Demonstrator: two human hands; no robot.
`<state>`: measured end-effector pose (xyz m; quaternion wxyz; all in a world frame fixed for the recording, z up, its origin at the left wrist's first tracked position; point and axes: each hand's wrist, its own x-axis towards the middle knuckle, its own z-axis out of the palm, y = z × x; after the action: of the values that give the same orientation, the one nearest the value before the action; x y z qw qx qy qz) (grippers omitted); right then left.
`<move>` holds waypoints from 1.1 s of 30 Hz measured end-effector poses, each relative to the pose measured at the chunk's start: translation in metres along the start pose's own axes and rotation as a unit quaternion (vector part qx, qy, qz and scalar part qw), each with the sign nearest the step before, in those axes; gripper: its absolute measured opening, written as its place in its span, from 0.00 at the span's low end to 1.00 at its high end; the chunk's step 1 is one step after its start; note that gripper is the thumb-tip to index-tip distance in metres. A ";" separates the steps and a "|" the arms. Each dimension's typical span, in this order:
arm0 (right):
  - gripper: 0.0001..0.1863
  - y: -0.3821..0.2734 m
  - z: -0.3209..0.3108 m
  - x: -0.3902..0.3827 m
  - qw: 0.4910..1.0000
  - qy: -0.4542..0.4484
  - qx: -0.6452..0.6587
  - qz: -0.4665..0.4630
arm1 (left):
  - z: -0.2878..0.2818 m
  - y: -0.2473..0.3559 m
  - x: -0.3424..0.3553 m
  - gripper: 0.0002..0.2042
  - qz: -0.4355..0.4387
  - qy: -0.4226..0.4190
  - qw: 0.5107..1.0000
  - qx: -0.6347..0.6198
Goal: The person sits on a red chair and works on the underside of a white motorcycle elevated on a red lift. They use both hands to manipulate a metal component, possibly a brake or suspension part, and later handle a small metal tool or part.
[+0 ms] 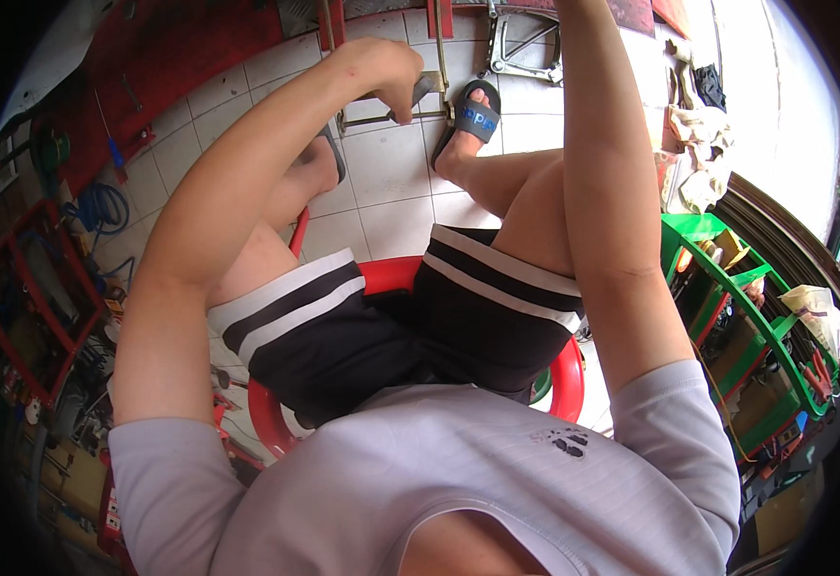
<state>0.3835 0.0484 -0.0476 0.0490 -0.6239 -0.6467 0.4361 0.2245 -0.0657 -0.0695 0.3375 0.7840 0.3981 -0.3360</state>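
My left hand (393, 79) reaches forward over the tiled floor, its fingers curled downward and closed. Right against it is a small greyish metal piece (428, 84); whether my fingers wrap round this piece or something hidden beneath them, I cannot make out. Just below the hand runs a thin dark metal bar (374, 122), close to the floor between my feet. My right forearm (610, 144) stretches up past the top edge, so my right hand is out of sight.
I sit on a red round stool (566, 384). A silver metal stand (521, 62) stands ahead, beyond my sandal (478, 120). Red metalwork (199, 48) spans the front left. On the right is a green tool rack (727, 278); on the left, a blue coiled hose (103, 209) and red frame (50, 317).
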 end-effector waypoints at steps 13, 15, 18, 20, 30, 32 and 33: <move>0.22 -0.019 0.008 -0.003 0.956 0.200 0.142 -0.160 | 0.006 0.006 0.007 0.18 -0.014 -0.052 0.998 0.026; 0.20 -0.017 0.007 -0.003 0.949 0.250 0.110 -0.159 | 0.004 0.009 0.011 0.18 -0.009 -0.068 0.996 0.056; 0.19 -0.015 0.014 0.006 0.926 0.318 0.072 -0.188 | 0.005 0.011 0.012 0.18 -0.038 -0.093 0.990 0.098; 0.19 -0.019 0.014 0.002 0.933 0.308 0.075 -0.168 | 0.014 0.007 0.013 0.17 -0.033 -0.068 0.992 0.103; 0.21 -0.016 0.009 0.001 0.932 0.289 0.076 -0.206 | 0.011 -0.001 0.011 0.19 -0.006 -0.038 0.996 0.083; 0.20 -0.019 0.007 -0.007 0.936 0.264 0.090 -0.215 | 0.008 -0.002 0.012 0.21 -0.005 -0.063 0.994 0.084; 0.20 -0.017 0.007 -0.006 0.932 0.274 0.085 -0.220 | 0.007 -0.001 0.012 0.23 -0.003 -0.075 0.994 0.085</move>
<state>0.3675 0.0426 -0.0388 0.3720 -0.5548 -0.6895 0.2799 0.2273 -0.0656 -0.0834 0.2973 0.7813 0.3443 -0.4275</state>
